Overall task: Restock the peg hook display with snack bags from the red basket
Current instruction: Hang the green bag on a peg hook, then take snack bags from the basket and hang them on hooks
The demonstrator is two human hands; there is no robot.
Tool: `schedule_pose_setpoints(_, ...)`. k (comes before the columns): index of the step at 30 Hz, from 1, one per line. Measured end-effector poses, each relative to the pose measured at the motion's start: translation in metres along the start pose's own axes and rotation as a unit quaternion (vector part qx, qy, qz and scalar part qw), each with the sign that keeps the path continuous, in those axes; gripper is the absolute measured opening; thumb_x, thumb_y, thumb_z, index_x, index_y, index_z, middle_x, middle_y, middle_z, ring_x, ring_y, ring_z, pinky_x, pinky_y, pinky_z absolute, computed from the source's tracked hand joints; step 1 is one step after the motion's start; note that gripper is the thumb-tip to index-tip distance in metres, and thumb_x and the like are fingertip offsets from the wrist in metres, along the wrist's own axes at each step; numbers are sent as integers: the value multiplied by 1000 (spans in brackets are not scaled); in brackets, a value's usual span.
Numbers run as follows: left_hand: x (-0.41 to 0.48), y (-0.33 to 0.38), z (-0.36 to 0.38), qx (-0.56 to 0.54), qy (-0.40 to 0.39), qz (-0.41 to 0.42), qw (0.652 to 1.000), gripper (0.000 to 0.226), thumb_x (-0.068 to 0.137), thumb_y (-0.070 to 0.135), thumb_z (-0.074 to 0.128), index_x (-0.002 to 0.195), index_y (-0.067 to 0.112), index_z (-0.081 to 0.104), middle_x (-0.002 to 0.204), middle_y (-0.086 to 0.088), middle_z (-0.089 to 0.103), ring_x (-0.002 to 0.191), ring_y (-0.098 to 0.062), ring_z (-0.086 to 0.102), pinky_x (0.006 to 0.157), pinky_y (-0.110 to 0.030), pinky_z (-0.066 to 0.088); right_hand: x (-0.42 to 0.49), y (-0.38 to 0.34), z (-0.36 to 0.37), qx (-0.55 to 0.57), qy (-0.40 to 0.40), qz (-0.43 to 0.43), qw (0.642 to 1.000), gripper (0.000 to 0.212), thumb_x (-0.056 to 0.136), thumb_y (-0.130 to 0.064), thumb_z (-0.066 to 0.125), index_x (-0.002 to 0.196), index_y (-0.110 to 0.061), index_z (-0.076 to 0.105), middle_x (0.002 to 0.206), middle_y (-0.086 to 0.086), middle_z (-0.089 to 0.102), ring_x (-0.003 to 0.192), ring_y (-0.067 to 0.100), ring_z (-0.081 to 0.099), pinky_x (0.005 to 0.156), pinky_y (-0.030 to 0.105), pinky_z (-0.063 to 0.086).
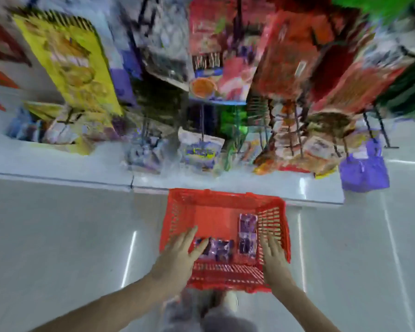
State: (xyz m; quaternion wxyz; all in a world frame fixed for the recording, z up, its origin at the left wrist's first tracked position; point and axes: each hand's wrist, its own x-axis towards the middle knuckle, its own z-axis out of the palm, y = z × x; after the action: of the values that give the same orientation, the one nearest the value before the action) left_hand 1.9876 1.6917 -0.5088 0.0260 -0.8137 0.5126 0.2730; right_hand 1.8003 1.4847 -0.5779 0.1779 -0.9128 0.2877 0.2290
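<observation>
Purple snack bags (248,232) in red basket (177,212)

Bare forearms (110,305) end in the left hand (177,256) and right hand (273,256); below are blurred grey trousers (225,322) and a pale shoe (231,300).

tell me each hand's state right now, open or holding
Left hand: open, fingers straight above the purple foil snack bags in the red plastic mesh basket, holding nothing.
Right hand: open, fingers spread near the basket's right wall, holding nothing.
</observation>
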Motion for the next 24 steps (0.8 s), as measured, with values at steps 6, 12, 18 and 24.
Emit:
schedule_pose_setpoints(6,101,-42,172,96,-25,20,995,86,64,26,78,143,27,43,149,-24,33,135,-35,39,109,-47,34,102,62,176,-160,-44,-107,980,117,73,2,63,141,-23,-29,157,14,6,144,30,10,111,36,30)
schedule_pose_setpoints(12,167,-72,263,97,46,44,993,82,33,24,91,113,19,72,119,-15,67,104,-27,67,84,-44,54,222,91,259,-457,-45,-233,857,61,97,-18,41,150,-27,13,159,0,8,146,24,7,115,50,2)
schedule_pose_setpoints(18,181,-83,267,163,69,15,984,62,67,37,80,123,17,65,123,-12,64,113,-27,62,97,-39,49,264,81,228,-463,-68,-338,816,21,74,-34,59,90,-33,72,92,-15,65,96,7,60,91,31,42)
schedule_pose_setpoints(24,172,-86,256,-82,118,-57,988,75,88,54,54,146,13,32,143,-10,45,128,-28,46,104,-34,37,261,29,196,82,25,-310,947,25,83,-31,68,91,-8,62,87,-1,51,92,18,52,79,20,31)
